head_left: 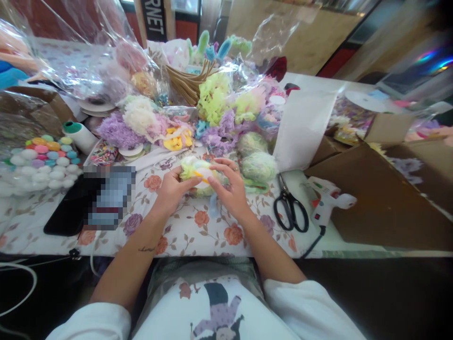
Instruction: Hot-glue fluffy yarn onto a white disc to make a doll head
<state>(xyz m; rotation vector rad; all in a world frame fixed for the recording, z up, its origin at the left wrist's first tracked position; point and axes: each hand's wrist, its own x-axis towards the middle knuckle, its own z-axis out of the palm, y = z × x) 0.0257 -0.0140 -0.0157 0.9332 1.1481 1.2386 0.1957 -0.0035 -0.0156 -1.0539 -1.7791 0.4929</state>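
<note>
Between both hands, over the front middle of the table, is a small ruffled yellow-green craft piece [189,170] with a smooth white oval part at its centre. A thin orange strip [202,176] lies across the white part, by my thumbs. My left hand [172,190] closes on the left side of the piece, thumb at the strip. My right hand [231,186] grips it from the right, its thumb pressed near the strip and its fingers bent over the top. A pale blue ribbon end [213,205] hangs below. The undersides of the piece are hidden by my fingers.
Black-handled scissors [290,208] and a white glue gun [327,200] lie right, beside a cardboard box [385,198]. Phones [69,208] lie left, near bagged pastel balls [46,163]. Ruffled trims [215,99], net bundles [260,165] and a thread cone [79,137] stand behind.
</note>
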